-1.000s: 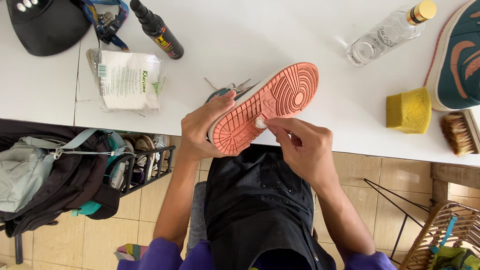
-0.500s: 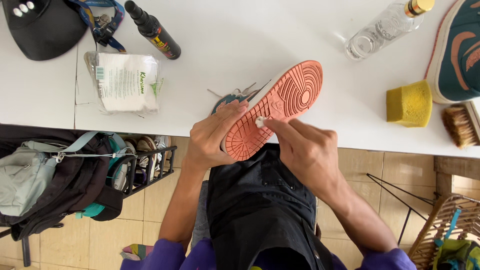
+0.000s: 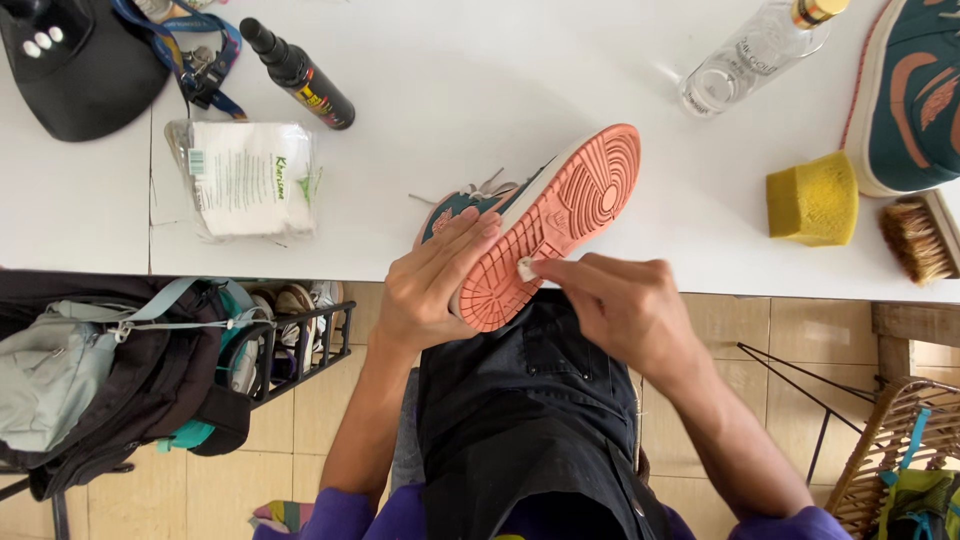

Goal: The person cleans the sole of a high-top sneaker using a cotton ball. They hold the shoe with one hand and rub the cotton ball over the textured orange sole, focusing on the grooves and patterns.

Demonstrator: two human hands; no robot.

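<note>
Head view, left to right: one black cap (image 3: pixel 75 60), one wipe packet (image 3: pixel 245 178) and one dark spray bottle (image 3: pixel 298 72) lie on the white surface (image 3: pixel 500 70). At centre the left hand (image 3: pixel 430 290) clamps one sneaker (image 3: pixel 545 225) sole-up, steadying it at the edge; the right hand (image 3: pixel 625 305) pinches a small white wad (image 3: pixel 526 269) against the sole. Right: one clear bottle (image 3: pixel 745 55), one yellow sponge (image 3: pixel 812 198), one brush (image 3: pixel 920 235), one second shoe (image 3: pixel 915 95).

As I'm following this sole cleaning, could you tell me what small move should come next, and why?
Probably rub the white wipe onward toward the toe: the right hand presses it at mid-sole while the left hand steadies the shoe.
</note>
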